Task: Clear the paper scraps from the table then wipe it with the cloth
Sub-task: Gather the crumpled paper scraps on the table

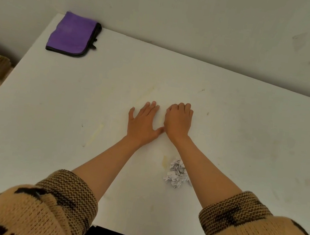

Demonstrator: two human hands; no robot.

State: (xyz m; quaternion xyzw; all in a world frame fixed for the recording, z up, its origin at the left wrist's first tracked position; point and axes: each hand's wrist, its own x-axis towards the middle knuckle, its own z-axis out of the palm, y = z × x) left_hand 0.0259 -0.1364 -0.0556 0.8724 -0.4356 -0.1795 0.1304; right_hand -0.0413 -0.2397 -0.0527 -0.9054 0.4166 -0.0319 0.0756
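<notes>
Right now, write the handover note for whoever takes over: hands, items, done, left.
Left hand: flat on the table, open, empty.
Right hand: fingers curled, resting beside it; whether it holds anything cannot be seen.
Crumpled paper scrap: on the table between the forearms, near the front edge.
Purple cloth: folded, far left corner, untouched.
Done: nothing evident.
Left: remove the scrap, then wipe; yellowish stains show on the surface.

A white worktop (244,147) with faint yellowish smears carries three kinds of things. A crumpled paper scrap (177,173) lies near its front edge. Beyond the scrap, two hands rest on the surface: the left hand (143,122) flat, the right hand (178,121) curled. Far left of the scrap, at the back corner, lies a folded purple cloth (73,34).
</notes>
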